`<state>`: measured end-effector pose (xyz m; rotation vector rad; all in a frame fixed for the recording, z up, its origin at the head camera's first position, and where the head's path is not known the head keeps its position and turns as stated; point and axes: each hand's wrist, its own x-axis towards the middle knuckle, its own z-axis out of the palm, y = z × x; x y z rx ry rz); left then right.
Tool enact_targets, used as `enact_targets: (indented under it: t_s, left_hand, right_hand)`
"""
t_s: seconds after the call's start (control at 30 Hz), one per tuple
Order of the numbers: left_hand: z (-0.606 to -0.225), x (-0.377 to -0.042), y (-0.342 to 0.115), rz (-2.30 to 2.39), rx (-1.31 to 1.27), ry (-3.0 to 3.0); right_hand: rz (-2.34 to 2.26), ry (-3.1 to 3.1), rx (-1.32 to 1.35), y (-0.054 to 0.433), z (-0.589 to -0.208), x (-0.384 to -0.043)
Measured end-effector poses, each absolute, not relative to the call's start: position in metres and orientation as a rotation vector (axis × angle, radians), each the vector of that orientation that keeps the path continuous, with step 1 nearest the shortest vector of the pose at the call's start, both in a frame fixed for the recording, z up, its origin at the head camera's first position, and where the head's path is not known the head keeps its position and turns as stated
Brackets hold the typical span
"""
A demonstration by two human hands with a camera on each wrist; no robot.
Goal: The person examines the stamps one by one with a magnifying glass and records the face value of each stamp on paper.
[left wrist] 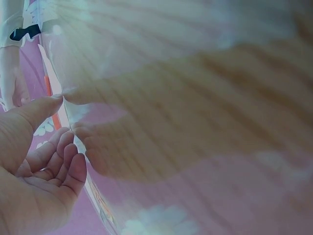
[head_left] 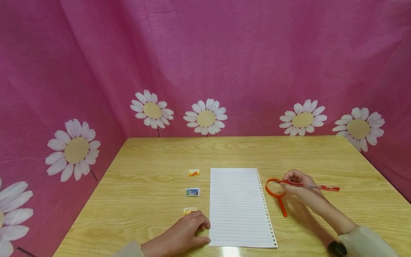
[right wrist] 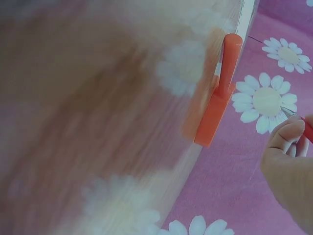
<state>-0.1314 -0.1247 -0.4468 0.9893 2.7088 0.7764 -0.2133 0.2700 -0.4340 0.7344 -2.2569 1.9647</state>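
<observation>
A sheet of lined paper (head_left: 239, 207) with punched holes down its right side lies on the table. My left hand (head_left: 184, 230) rests at the sheet's lower left edge, its thumb and loosely bent fingertips touching down there. It partly covers the lowest of three small stamp-like pictures (head_left: 189, 210). In my right hand (head_left: 300, 184) I hold a red pen (head_left: 316, 186), its tip pointing left. The hand is raised over the table beside a red magnifying glass (head_left: 282, 206). In the right wrist view the pen tip (right wrist: 288, 111) stands clear of the tabletop.
The other two small pictures, a yellow one (head_left: 194, 172) and a blue-green one (head_left: 193, 192), lie in a column left of the sheet. A pink curtain (head_left: 224, 64) with daisies hangs behind the wooden table (head_left: 154, 157) and along its sides.
</observation>
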Motion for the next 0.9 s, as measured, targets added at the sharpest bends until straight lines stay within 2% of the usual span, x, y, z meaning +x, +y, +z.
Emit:
enact_targets:
  t_s: [0.17, 0.37, 0.9]
  left_hand:
    - [-0.447, -0.131, -0.125, 0.776, 0.994, 2.722]
    - [-0.447, -0.131, -0.124, 0.760, 0.994, 2.737]
    - [-0.446, -0.131, -0.125, 0.738, 0.988, 2.736]
  right_hand:
    - [1.861, -2.360, 0.613, 0.259, -0.431, -0.211]
    - [1.951, -2.458, 0.464, 0.242, -0.425, -0.207]
    - [1.760, -2.670, 0.479, 0.201, -0.426, -0.216]
